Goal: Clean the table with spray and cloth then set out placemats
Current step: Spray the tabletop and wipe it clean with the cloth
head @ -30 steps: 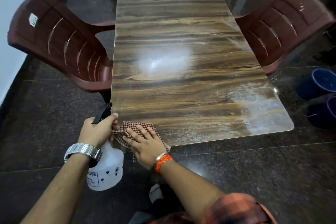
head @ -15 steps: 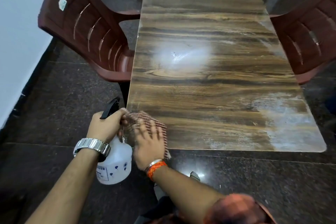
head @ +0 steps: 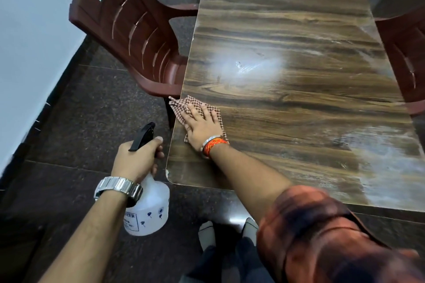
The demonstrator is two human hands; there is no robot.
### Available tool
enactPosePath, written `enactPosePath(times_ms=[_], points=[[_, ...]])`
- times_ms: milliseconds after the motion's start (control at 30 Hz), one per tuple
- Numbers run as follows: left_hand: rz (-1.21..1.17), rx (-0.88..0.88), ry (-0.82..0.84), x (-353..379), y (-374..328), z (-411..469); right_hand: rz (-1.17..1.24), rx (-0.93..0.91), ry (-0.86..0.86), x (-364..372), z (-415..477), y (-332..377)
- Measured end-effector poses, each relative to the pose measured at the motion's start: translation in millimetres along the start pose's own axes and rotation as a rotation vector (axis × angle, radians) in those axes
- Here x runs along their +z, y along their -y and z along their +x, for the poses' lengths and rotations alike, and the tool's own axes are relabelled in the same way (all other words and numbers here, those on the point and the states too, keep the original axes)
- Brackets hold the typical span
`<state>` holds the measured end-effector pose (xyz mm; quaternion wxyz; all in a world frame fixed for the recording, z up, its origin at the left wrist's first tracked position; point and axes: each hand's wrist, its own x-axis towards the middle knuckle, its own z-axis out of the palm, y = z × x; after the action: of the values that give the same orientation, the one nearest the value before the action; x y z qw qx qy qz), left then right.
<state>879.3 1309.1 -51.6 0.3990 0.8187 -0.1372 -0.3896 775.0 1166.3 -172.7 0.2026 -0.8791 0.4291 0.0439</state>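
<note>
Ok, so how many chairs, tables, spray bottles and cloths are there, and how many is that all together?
Dark red plastic chairs: 2
Brown wood-grain table: 1
White plastic spray bottle with a black trigger: 1
Brown checked cloth: 1
Total: 5

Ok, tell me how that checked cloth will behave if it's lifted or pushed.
The checked cloth probably droops limp: it lies creased and flat under the right hand. Likely light, being thin. It should slide easily, since the table looks glossy.
</note>
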Motion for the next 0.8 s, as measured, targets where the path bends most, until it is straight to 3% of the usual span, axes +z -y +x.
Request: enactPosePath(times_ms=[133, 233, 433, 700, 800], points=[[0.064, 0.024, -0.001, 10.8, -6.5, -2.5, -0.104, -0.39, 0.057, 25.8, -76.2, 26.9], [0.086, 0.031, 0.041, 28.4, -13.6, -7.1, -0.063, -0.399, 0.098, 39.4, -111.9, 19.1], [0.123, 0.102, 0.186, 85.2, -29.3, -25.4, 0.023, 0.019, -0.099, 25.3, -169.0, -87.3], [0.195, 0.097, 0.322, 186.5, -43.3, -80.2, 0.055, 0.923, -0.294, -25.2, -309.7, -364.4], [0.202, 0.094, 0.307, 219.5, -48.0, -98.1, 0.11, 1.06, -0.316, -32.6, -323.5, -394.6]])
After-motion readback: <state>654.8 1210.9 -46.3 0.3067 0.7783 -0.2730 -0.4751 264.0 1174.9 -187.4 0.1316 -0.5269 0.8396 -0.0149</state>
